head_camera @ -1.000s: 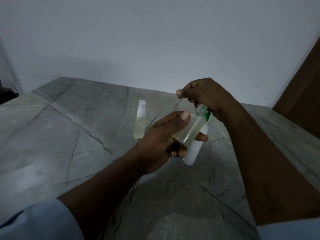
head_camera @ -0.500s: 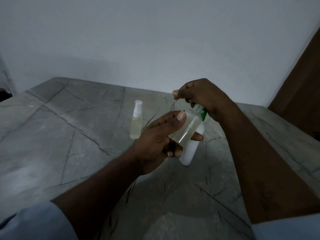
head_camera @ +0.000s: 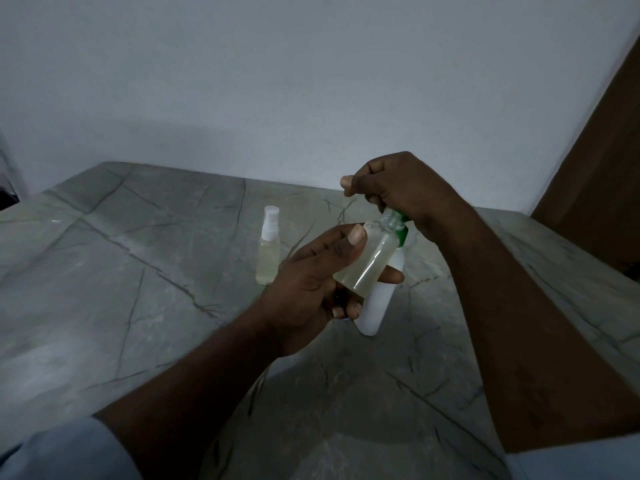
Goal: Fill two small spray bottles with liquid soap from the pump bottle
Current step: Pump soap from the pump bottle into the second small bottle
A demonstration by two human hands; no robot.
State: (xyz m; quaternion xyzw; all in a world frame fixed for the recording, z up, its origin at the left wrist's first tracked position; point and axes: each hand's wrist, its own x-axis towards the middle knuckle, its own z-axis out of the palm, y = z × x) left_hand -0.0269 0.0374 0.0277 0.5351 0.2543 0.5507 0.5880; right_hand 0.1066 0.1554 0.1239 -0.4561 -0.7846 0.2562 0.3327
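My left hand (head_camera: 311, 285) grips an uncapped small clear spray bottle (head_camera: 369, 261), tilted and holding pale yellowish liquid, its open neck up under my right hand. My right hand (head_camera: 398, 188) is closed over the green pump head of the white pump bottle (head_camera: 375, 306), which stands on the table right behind the held bottle. The pump nozzle itself is hidden by my fingers. A second small spray bottle (head_camera: 267, 251), capped with a white sprayer and holding pale liquid, stands upright on the table to the left.
The grey stone table (head_camera: 121, 271) with dark veins runs back to a plain white wall. A brown wooden panel (head_camera: 602, 161) stands at the right edge. My pale blue sleeves show at the bottom corners.
Both hands and the bottles keep their grip and pose. The view has shifted slightly, so everything sits a little lower and to the left in the frame.
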